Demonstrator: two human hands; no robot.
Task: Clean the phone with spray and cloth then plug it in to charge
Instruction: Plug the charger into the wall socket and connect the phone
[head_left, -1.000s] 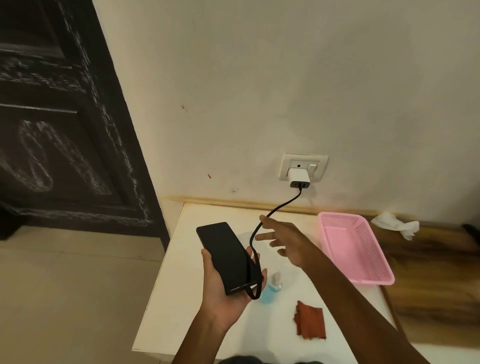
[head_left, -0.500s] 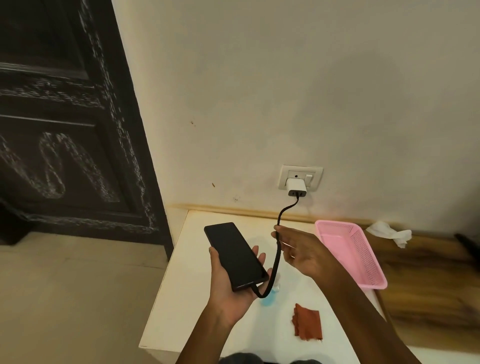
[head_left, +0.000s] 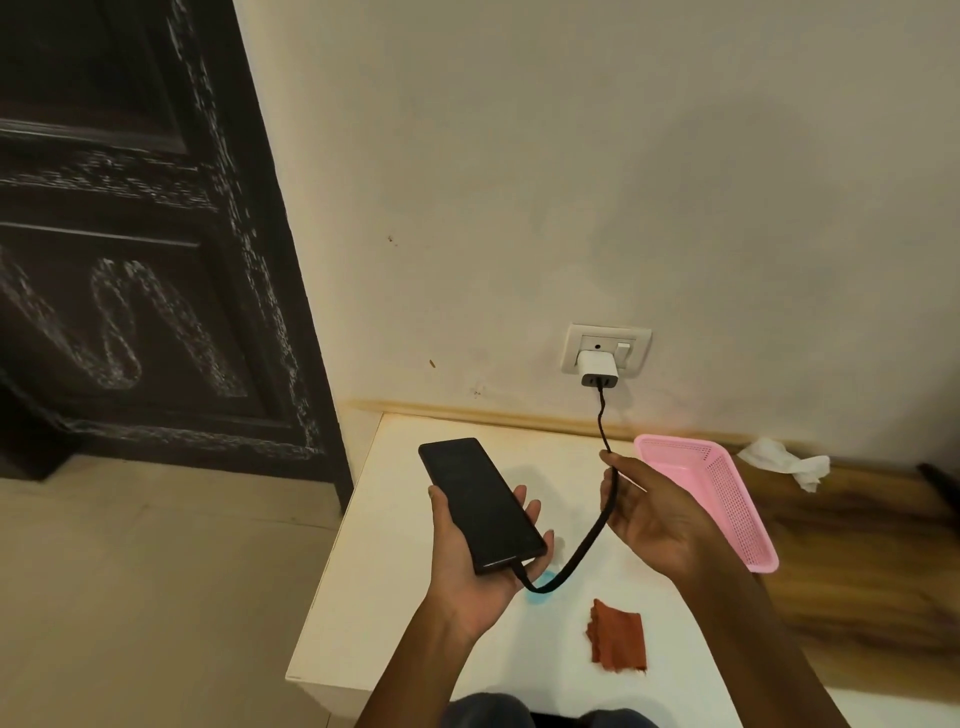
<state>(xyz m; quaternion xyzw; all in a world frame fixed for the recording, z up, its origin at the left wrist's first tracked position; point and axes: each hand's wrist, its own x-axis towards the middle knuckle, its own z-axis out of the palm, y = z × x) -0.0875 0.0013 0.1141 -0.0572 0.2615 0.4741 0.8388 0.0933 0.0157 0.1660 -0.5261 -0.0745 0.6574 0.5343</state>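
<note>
Nearest, the rust-red cloth lies flat on the white table, just toward the person from the phone, which serves as the landmark here. The left hand carries that phone palm-up above the table's left part, fingers curling up along its right edge and the thumb against its left edge, the dark screen facing up. A black cable is plugged into the phone's near end. It loops down just right of the phone, over a blue patch that may be the spray bottle, though most of it is hidden. Right of the phone, the right hand is turned palm-up with loosely spread fingers, and the cable passes between thumb and fingertips; whether it is truly pinched is hard to tell. Farther right of the phone sits an empty-looking pink basket at the table's edge. Beyond the phone, the cable rises to a white charger seated in the wall socket. Far right of the phone, a crumpled white tissue lies on a wooden surface.
</note>
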